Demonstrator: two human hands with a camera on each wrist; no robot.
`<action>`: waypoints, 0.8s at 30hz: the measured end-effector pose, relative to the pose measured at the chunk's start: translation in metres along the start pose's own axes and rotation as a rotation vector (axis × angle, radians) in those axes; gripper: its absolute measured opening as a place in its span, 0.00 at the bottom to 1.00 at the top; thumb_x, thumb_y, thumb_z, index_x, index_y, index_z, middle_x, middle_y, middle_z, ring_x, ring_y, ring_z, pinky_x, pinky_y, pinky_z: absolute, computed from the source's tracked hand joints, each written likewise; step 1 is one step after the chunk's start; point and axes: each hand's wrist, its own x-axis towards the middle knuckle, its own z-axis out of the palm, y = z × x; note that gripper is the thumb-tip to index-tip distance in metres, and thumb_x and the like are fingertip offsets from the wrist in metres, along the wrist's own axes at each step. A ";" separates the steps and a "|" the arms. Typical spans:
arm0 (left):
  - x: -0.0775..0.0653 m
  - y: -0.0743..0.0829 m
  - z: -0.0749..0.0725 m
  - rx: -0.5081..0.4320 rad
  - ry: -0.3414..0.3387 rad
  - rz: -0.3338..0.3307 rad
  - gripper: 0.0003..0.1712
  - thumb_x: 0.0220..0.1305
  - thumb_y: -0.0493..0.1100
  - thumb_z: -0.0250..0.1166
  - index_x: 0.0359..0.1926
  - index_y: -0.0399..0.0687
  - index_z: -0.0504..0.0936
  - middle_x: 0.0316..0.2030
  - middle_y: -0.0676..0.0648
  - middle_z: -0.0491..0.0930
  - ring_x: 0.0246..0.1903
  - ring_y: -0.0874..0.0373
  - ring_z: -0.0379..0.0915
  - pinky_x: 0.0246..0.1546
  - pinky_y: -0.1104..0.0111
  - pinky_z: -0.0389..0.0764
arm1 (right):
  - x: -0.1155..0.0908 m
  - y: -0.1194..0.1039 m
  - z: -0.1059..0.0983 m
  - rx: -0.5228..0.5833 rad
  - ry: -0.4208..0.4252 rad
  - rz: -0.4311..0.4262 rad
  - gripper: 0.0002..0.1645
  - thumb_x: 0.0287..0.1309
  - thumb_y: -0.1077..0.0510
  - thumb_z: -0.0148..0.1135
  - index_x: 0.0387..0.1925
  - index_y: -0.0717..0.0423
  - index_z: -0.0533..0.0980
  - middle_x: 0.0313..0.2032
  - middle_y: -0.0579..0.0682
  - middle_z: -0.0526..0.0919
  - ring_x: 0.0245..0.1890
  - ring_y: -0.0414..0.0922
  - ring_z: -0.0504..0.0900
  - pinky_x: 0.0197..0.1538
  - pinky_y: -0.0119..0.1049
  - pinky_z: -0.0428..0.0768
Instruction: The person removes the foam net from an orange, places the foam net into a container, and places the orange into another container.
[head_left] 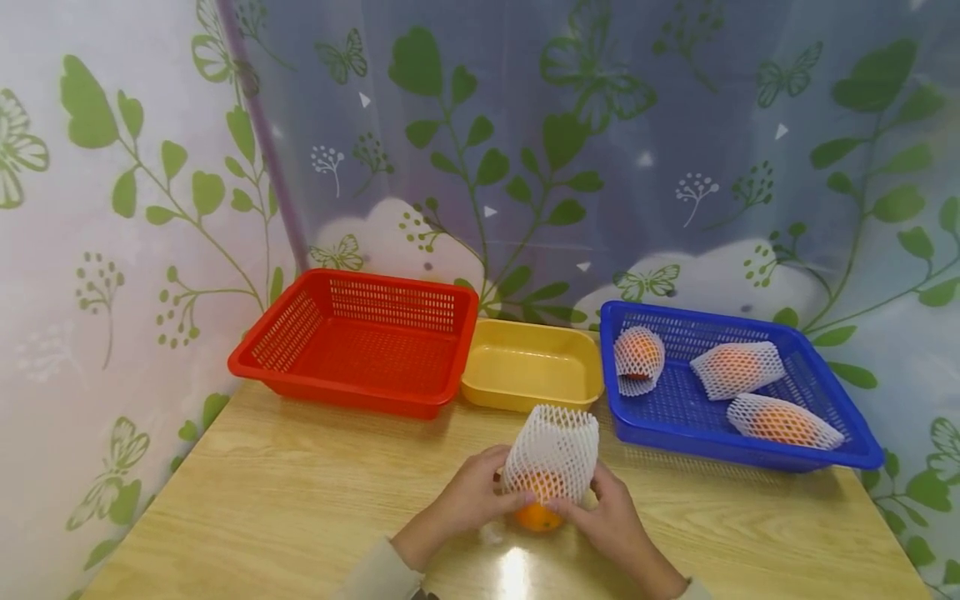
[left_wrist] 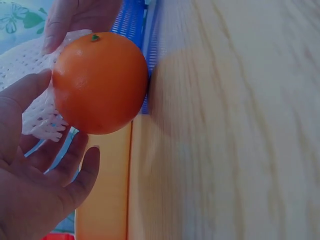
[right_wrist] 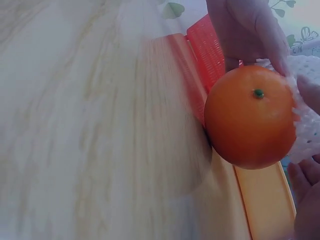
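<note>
An orange [head_left: 538,518] with a small green stem mark sits partly inside a white foam net sleeve [head_left: 558,442] at the front middle of the table. The sleeve's other end stands up past the fruit, unfilled. On its left side my left hand [head_left: 472,492] holds the sleeve's edge, thumb in front and fingers behind. My right hand [head_left: 611,517] grips the opposite side in the same way, both thumbs close together. In the left wrist view, the bare part of the orange [left_wrist: 100,82] pokes out of the net. Whether it touches the table I cannot tell.
A blue basket [head_left: 720,454] at the right holds 3 net-wrapped oranges [head_left: 735,367]. At the back left stands a red basket [head_left: 375,350], with a yellow tray [head_left: 532,367] between the two. Behind them hangs a leaf-patterned curtain [head_left: 480,167].
</note>
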 end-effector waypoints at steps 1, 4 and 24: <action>0.000 0.000 0.000 -0.007 0.008 -0.007 0.25 0.59 0.49 0.71 0.56 0.47 0.79 0.53 0.48 0.78 0.52 0.56 0.74 0.46 0.72 0.79 | 0.000 -0.001 0.000 0.003 0.009 -0.004 0.29 0.43 0.62 0.78 0.50 0.59 0.76 0.46 0.48 0.84 0.49 0.37 0.79 0.54 0.37 0.77; 0.002 0.001 0.001 -0.034 0.030 -0.027 0.23 0.60 0.47 0.70 0.54 0.47 0.80 0.52 0.48 0.79 0.51 0.57 0.74 0.45 0.74 0.79 | 0.002 -0.004 0.001 -0.004 0.035 -0.025 0.28 0.42 0.63 0.78 0.47 0.59 0.77 0.44 0.48 0.84 0.46 0.36 0.80 0.50 0.35 0.79; 0.003 0.002 0.005 -0.017 -0.028 -0.044 0.30 0.59 0.50 0.71 0.60 0.49 0.75 0.53 0.50 0.79 0.53 0.59 0.74 0.55 0.63 0.76 | 0.002 -0.010 0.003 -0.042 0.124 -0.127 0.20 0.37 0.73 0.76 0.38 0.64 0.82 0.37 0.54 0.87 0.40 0.33 0.82 0.42 0.31 0.83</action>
